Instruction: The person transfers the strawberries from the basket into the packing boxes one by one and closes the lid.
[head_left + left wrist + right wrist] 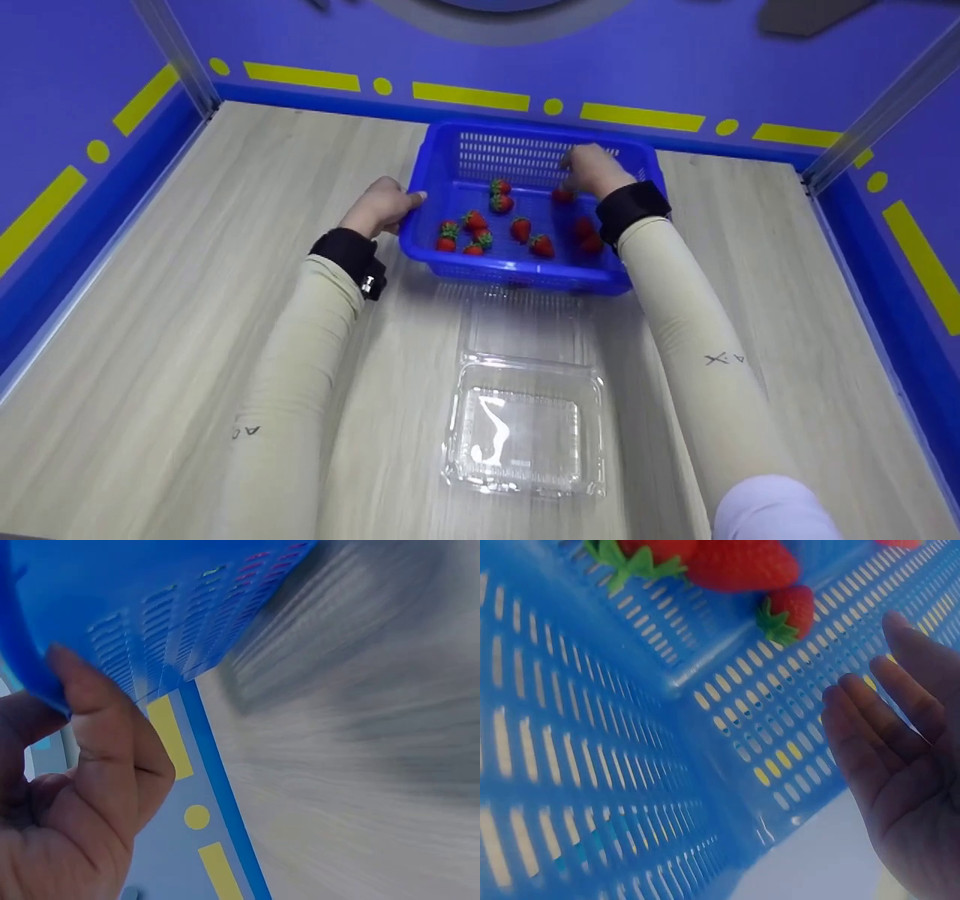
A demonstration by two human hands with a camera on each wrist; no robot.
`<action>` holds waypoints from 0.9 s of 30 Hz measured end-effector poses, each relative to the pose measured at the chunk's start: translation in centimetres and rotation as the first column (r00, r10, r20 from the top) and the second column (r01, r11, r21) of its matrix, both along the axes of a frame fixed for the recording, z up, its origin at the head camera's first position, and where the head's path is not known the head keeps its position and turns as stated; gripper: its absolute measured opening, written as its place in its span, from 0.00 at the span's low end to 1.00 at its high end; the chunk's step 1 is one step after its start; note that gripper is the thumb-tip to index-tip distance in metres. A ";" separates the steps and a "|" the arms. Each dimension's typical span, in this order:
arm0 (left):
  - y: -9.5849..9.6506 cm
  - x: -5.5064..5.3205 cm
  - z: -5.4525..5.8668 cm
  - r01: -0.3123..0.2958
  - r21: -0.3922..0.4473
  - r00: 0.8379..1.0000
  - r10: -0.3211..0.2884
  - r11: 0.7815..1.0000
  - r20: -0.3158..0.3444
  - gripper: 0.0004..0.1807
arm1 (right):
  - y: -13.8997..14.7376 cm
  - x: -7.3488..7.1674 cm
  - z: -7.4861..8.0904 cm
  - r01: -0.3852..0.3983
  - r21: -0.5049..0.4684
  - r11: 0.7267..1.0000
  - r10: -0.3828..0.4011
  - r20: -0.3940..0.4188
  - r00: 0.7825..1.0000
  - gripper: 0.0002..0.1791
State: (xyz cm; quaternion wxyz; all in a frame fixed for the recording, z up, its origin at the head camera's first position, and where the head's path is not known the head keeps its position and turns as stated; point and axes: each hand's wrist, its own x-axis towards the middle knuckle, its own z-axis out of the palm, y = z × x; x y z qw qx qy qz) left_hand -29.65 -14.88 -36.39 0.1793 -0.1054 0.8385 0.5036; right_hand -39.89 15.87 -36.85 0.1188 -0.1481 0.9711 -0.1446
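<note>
My left hand [382,202] grips the left rim of a blue plastic basket [517,268]; in the left wrist view the thumb and a bent finger pinch the rim [41,686]. Several red strawberries with green leaves lie on the basket's floor, among them one strawberry [541,245] near the front wall. My right hand [594,171] reaches into the basket's back right part, over a strawberry [562,196]. The right wrist view shows that hand [907,735] with its fingers loosely extended and nothing between them, and a small strawberry [799,609] off to their left.
In front of the basket, a clear plastic clamshell box [525,435] lies opened on the wood-grain table [225,247], its other half toward the basket. Blue walls with yellow markings [471,96] bound the table at the back and both sides.
</note>
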 end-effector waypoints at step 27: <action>0.6 -0.2 -0.2 -0.006 -0.112 1.000 0.004 0.994 -0.015 0.25 | -0.1 0.0 -1.7 0.003 0.103 0.995 -0.008 0.054 0.999 0.16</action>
